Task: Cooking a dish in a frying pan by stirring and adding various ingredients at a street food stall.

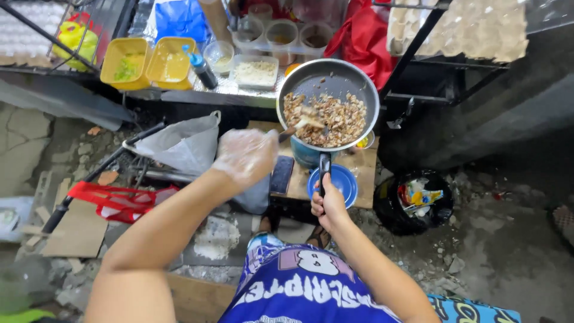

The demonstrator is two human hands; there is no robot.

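One frying pan of browned chopped food, its handle gripped tight by the right hand; the gloved left hand is closed around one spatula, its blade blurred. Behind sit two yellow tubs; the cups beyond are hard to make out.

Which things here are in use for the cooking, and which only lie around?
In use: left hand in a clear plastic glove, wooden spatula; right hand on the round dark frying pan of chopped food.

Lying around: two yellow plastic tubs, blue bowl, grey plastic bag.
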